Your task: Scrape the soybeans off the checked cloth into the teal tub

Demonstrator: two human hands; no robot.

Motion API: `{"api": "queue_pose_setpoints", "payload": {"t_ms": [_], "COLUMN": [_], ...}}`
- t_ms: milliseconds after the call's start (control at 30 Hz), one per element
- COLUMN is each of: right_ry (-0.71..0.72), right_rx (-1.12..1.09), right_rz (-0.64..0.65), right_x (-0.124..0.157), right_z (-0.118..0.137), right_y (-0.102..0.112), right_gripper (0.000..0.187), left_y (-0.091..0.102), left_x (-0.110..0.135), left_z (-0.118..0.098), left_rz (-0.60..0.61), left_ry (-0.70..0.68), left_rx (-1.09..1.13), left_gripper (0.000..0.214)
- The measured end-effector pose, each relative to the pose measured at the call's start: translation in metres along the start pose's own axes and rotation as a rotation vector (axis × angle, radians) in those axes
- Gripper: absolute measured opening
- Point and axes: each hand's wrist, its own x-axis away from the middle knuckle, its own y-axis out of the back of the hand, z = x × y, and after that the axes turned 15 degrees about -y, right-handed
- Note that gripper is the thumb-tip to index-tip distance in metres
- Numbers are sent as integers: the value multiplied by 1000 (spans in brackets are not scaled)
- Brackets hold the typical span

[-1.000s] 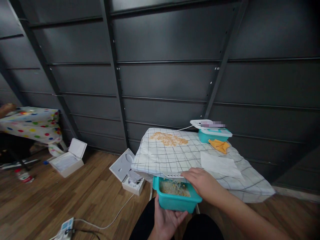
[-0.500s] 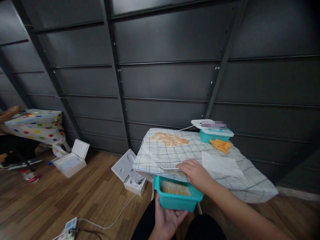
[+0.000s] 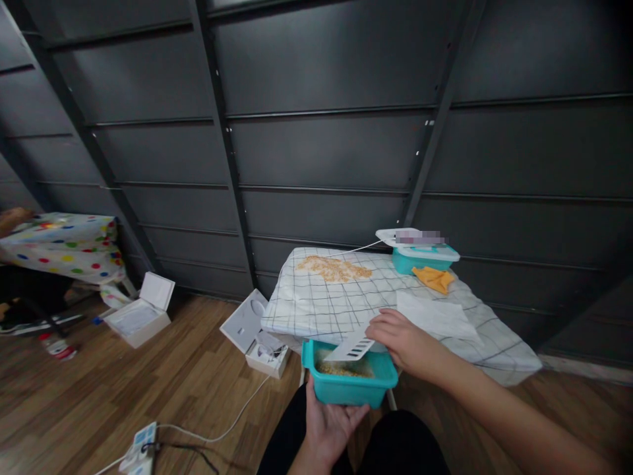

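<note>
A dark grey metal-panelled wall [image 3: 321, 152] at 12 o'clock and a white polka-dot-draped table [image 3: 64, 249] at 9 suggest a workroom.

2 wearer's hands, left hand [image 3: 329, 425] and right hand [image 3: 403, 340], plus 1 co-worker's hand [image 3: 14, 219]; 2 teal tubs [image 3: 346, 390], 1 slotted white scoop [image 3: 350, 348], 1 yellow cloth [image 3: 434, 279], 1 white sheet [image 3: 435, 313]. Grain in 2 lots, one spread [image 3: 331, 268] on the checked bench [image 3: 316, 307], one in the held tub; individual grains too small to count. Also 2 benches total incl. the polka-dot bench [image 3: 74, 249], 2 open white boxes [image 3: 133, 333], 1 power strip [image 3: 145, 435], 1 red-labelled bottle [image 3: 60, 349].
</note>
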Motion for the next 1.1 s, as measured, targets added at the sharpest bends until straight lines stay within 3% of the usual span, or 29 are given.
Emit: {"api": "queue_pose_setpoints", "payload": {"t_ms": [100,233,400,600,800,1100], "right_ry": [-99,-380,-583,-672,-659,-439], "right_rx": [52,227,364,337,332,281], "right_rz": [-115,-213,-63,43,74,-247], "right_x": [6,12,8,-5,2,21], "right_z": [-11,-23,-18,20,57,63], "right_y": [5,10,4,7,-1,-26], "right_gripper": [31,33,39,42,45,45], "left_y": [2,4,5,15,13,18], "left_x": [-2,-6,-9,-14,-16,-19], "left_z": [1,2,4,5,1,-2], "left_rz": [2,-9,-34,91,142,144], "left_ry": [-6,-1,5,4,-3,6], "left_rx": [3,1,3,8,36,68], "left_gripper": [89,88,92,83,76,77]}}
